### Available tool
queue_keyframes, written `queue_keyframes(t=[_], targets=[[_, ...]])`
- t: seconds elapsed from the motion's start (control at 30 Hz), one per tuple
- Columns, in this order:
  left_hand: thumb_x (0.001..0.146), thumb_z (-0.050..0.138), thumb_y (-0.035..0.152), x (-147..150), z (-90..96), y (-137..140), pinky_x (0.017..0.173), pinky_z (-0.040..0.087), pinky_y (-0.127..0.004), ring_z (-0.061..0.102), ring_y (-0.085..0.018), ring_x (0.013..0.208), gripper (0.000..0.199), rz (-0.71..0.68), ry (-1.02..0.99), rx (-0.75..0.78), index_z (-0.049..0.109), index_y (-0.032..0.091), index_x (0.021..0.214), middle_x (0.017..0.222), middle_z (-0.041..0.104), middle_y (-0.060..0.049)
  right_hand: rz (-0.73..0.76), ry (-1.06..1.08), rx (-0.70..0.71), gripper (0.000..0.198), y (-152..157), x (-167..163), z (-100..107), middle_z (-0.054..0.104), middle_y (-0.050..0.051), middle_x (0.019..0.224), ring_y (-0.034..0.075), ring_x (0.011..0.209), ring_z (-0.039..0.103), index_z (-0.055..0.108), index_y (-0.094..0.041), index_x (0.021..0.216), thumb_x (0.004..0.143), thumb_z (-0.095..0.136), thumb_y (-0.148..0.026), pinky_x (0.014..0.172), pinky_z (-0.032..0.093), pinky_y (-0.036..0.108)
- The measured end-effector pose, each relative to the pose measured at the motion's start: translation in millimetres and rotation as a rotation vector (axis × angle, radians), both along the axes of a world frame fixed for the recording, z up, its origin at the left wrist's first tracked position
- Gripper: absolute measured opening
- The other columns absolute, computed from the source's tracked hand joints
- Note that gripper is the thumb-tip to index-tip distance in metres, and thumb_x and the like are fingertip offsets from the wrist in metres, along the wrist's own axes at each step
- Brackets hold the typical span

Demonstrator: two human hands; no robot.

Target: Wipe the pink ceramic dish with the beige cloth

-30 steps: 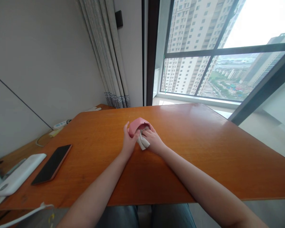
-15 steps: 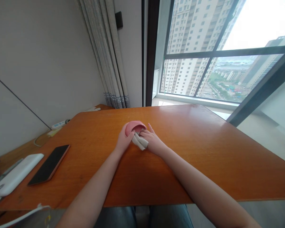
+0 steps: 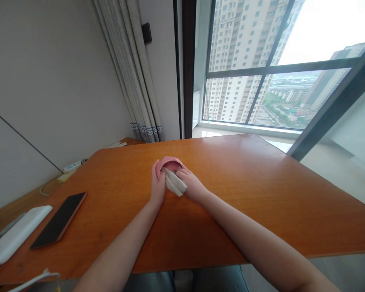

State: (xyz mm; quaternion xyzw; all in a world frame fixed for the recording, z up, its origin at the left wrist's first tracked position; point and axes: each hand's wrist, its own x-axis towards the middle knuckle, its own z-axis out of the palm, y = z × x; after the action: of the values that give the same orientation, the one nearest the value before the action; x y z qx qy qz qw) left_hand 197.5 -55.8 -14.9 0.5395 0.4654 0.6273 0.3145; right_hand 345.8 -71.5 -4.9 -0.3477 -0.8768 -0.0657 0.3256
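A small pink bowl (image 3: 168, 159) is tilted on its side above the middle of the wooden table, its hollow turned toward me. My left hand (image 3: 157, 185) is closed round its left side, the thumb at the near rim. A whitish cloth (image 3: 175, 184) is tucked into the mouth of the bowl and hangs down between my hands. My right hand (image 3: 192, 185) grips the cloth at the bowl's right side, its fingertips partly hidden inside the opening.
On the left of the table (image 3: 231, 194) lie a dark phone (image 3: 60, 220) and a white, rounded device (image 3: 20, 237). Behind them are a power strip (image 3: 74, 165) and its cable. A white cable (image 3: 36, 280) crosses the near left corner. Beyond stand a curtain and a window.
My right hand has its fingers closer together, and the cloth hangs a little lower. The bowl has turned slightly in my left hand. The whole view has shifted a little.
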Motion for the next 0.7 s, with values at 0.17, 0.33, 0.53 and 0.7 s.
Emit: queue_keyframes(t=[0.17, 0.33, 0.53, 0.7], targets=[[0.081, 0.05, 0.021, -17.3, 20.9, 1.2, 0.113, 0.028, -0.041, 0.044, -0.022, 0.129, 0.049, -0.059, 0.241, 0.101, 0.049, 0.022, 0.13, 0.137, 0.051, -0.007, 0.008, -0.077, 0.05, 0.022, -2.6, -0.9, 2.3, 0.062, 0.005, 0.092, 0.019, 0.102, 0.053, 0.066, -0.019, 0.101, 0.089, 0.048, -0.016, 0.116, 0.021, 0.046], [0.074, 0.057, 0.017, -26.2, 28.5, -1.6, 0.11, 0.031, -0.045, 0.048, -0.026, 0.125, 0.062, -0.123, 0.436, 0.097, 0.047, 0.023, 0.134, 0.134, 0.053, -0.008, -0.034, -0.122, 0.077, 0.025, -6.0, -4.1, -3.7, 0.065, 0.006, 0.101, 0.023, 0.107, 0.053, 0.064, -0.02, 0.11, 0.089, 0.049, -0.018, 0.116, 0.011, 0.056], [0.081, 0.06, 0.034, 2.1, 6.8, -4.2, 0.102, 0.042, -0.036, 0.053, -0.019, 0.119, 0.067, -0.082, -0.11, -0.08, 0.028, 0.024, 0.139, 0.13, 0.053, -0.009, -0.051, -0.063, 0.073, 0.024, -1.9, -2.6, -4.9, 0.066, 0.006, 0.098, 0.021, 0.099, 0.055, 0.065, -0.02, 0.109, 0.089, 0.05, -0.02, 0.114, 0.023, 0.049], [0.085, 0.054, 0.04, 6.6, 0.1, -1.1, 0.103, 0.041, -0.037, 0.053, -0.02, 0.118, 0.04, -0.076, -0.145, -0.128, 0.046, 0.022, 0.119, 0.126, 0.055, -0.008, -0.016, -0.021, 0.0, 0.031, -2.5, -0.8, -1.5, 0.066, 0.004, 0.102, 0.019, 0.099, 0.056, 0.059, -0.021, 0.119, 0.089, 0.05, -0.02, 0.116, 0.02, 0.048]])
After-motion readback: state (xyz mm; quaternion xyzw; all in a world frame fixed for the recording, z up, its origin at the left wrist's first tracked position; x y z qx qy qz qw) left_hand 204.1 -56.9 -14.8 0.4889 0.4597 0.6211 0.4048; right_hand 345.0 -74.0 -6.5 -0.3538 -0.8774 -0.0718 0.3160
